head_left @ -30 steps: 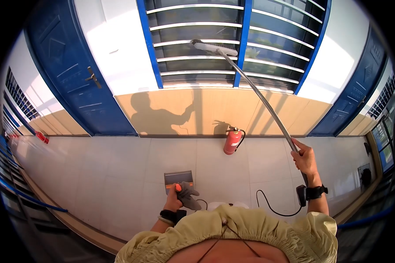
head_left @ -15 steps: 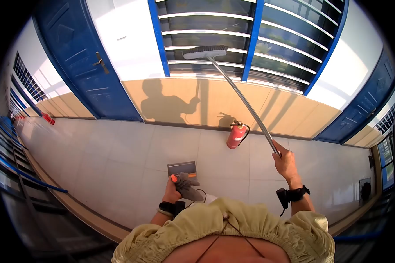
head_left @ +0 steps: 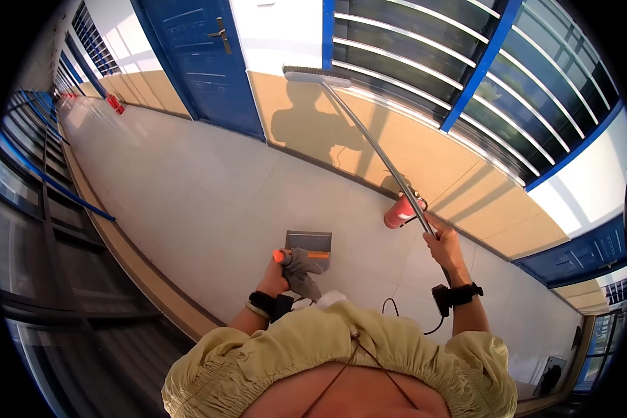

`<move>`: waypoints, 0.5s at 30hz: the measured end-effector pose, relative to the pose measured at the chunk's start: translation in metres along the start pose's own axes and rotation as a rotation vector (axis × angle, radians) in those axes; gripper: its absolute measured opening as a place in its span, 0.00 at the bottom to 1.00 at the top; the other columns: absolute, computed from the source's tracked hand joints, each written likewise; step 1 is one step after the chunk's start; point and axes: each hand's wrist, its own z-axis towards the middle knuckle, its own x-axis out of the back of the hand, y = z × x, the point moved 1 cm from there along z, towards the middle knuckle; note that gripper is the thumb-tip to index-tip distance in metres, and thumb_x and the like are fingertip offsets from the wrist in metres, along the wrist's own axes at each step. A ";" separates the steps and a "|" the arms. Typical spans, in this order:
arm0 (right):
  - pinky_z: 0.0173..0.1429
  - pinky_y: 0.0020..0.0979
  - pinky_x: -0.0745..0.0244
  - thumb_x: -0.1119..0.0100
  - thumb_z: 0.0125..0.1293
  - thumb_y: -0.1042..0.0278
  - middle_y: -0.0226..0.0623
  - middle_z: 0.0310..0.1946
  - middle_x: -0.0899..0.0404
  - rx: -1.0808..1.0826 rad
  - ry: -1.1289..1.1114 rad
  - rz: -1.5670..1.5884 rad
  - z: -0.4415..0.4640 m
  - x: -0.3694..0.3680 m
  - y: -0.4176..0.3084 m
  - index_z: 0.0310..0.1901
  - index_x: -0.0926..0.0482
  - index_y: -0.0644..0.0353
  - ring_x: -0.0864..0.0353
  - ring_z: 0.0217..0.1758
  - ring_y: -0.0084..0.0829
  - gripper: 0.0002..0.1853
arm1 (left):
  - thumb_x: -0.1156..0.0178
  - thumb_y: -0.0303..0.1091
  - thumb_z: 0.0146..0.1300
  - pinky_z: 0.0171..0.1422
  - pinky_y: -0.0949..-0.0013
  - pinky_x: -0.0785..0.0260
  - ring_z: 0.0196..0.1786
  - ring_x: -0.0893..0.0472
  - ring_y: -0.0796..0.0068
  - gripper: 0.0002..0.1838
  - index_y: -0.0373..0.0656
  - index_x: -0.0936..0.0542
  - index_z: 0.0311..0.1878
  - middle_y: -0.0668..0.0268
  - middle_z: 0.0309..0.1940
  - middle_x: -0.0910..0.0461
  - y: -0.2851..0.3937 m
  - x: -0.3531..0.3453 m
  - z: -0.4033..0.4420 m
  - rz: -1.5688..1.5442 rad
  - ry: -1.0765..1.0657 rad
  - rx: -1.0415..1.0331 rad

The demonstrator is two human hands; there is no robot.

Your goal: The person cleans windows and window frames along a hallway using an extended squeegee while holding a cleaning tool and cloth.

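My right hand is closed around the metal pole of a long-handled broom. The broom is raised, its grey head pointing away from me with dark bristles up, seen in front of the wall below the window. My left hand is closed around an orange-tipped handle and has a grey cloth bunched in it. Directly beyond that hand shows a grey dustpan with an orange strip; the cloth covers part of it, and whether the handle joins it is hidden.
A red fire extinguisher stands by the wall, partly behind the broom pole. Blue doors and a barred window line the corridor. A railing runs along the left. Another extinguisher is farther off.
The view has turned left, showing more of the corridor and railing. The broom head has dropped from in front of the window bars to just below them. Both hands keep their holds.
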 end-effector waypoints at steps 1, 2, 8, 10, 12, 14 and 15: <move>0.23 0.27 0.35 0.42 0.57 0.75 0.34 0.13 0.29 -0.016 -0.031 0.048 0.002 -0.013 0.021 0.61 0.24 0.53 0.34 0.14 0.18 0.26 | 0.46 0.44 0.61 0.51 0.57 0.26 0.41 0.20 0.64 0.14 0.43 0.23 0.40 0.63 0.38 0.20 0.003 -0.002 -0.003 -0.010 0.025 -0.029; 0.21 0.27 0.35 0.43 0.57 0.75 0.33 0.13 0.29 -0.003 -0.059 0.017 0.006 -0.028 0.036 0.61 0.25 0.52 0.34 0.13 0.19 0.27 | 0.46 0.44 0.61 0.51 0.57 0.26 0.41 0.20 0.64 0.14 0.43 0.23 0.40 0.63 0.39 0.20 0.009 -0.003 -0.007 -0.012 0.051 -0.053; 0.13 0.27 0.35 0.45 0.58 0.74 0.31 0.14 0.28 -0.380 -0.240 0.154 0.020 -0.093 0.052 0.63 0.27 0.53 0.32 0.10 0.22 0.27 | 0.49 0.39 0.64 0.50 0.58 0.25 0.40 0.20 0.63 0.12 0.41 0.23 0.41 0.63 0.38 0.19 0.045 0.014 -0.037 -0.132 0.046 -0.135; 0.13 0.28 0.35 0.45 0.59 0.75 0.31 0.14 0.29 -0.461 -0.281 0.175 0.022 -0.117 0.043 0.63 0.28 0.54 0.32 0.11 0.22 0.27 | 0.51 0.38 0.65 0.48 0.58 0.24 0.39 0.19 0.63 0.12 0.40 0.23 0.41 0.62 0.38 0.19 0.065 0.029 -0.051 -0.143 0.046 -0.183; 0.13 0.28 0.35 0.45 0.59 0.76 0.32 0.14 0.29 -0.449 -0.330 0.155 0.032 -0.142 0.040 0.63 0.28 0.55 0.32 0.11 0.23 0.28 | 0.53 0.38 0.67 0.48 0.58 0.24 0.40 0.18 0.63 0.13 0.39 0.23 0.41 0.61 0.38 0.19 0.081 0.050 -0.054 -0.175 0.035 -0.255; 0.13 0.28 0.35 0.44 0.59 0.77 0.33 0.15 0.28 -0.473 -0.376 0.195 0.032 -0.178 0.025 0.63 0.28 0.56 0.32 0.11 0.23 0.27 | 0.51 0.39 0.65 0.49 0.58 0.24 0.41 0.18 0.64 0.14 0.39 0.23 0.42 0.61 0.39 0.19 0.105 0.076 -0.069 -0.183 0.048 -0.293; 0.14 0.28 0.34 0.44 0.59 0.77 0.33 0.15 0.28 -0.501 -0.397 0.241 0.033 -0.202 0.014 0.63 0.28 0.57 0.31 0.11 0.24 0.27 | 0.48 0.41 0.63 0.50 0.58 0.24 0.41 0.18 0.64 0.14 0.40 0.22 0.42 0.62 0.39 0.18 0.122 0.088 -0.077 -0.179 0.063 -0.296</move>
